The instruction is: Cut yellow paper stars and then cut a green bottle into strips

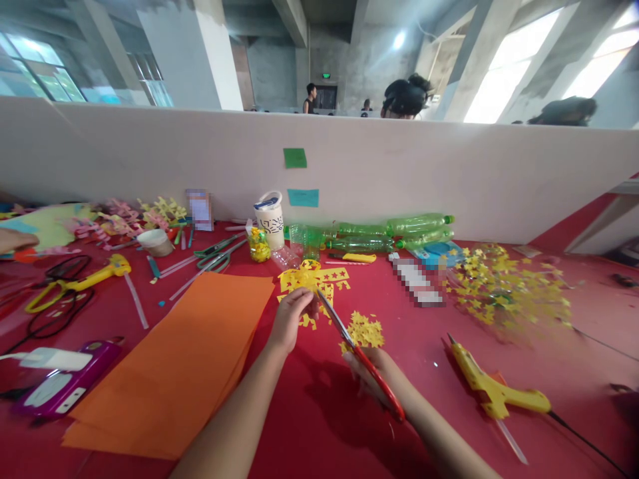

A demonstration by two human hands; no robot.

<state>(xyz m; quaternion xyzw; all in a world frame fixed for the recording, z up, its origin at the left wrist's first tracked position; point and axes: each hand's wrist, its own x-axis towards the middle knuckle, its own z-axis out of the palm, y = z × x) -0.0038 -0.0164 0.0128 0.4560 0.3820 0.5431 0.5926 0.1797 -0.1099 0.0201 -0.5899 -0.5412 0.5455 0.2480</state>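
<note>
Closest in, the red tabletop [309, 432] is flanked by orange sheets [174, 366] on the left and a yellow glue gun [479, 379] laid down on the right, and between them two bare arms are stretched forward. Here are the red-handled scissors [362, 358], gripped in the right hand [379, 372], blades angled up and to the left, though how far they are parted cannot be told! Just beyond that hand, a pile of small yellow stars [367, 326] is seen lying loose. At the blade tips, the left hand [292, 316] is found pinched closed, seemingly on a bit of yellow paper [304, 278]; more of it, star-shaped holes and all, is spread on the table right behind. Trimming of that paper is judged to be the step in hand, and by the next snip a steady hold, well-aligned blades and clear fingertips would be called for. Farther back, a yellow cutter [360, 258], green plastic bottles [419, 226] and a white cup [271, 226] are set before the pale partition [424, 159], on which a green note [295, 158] is stuck above a blue note [303, 197]
</note>
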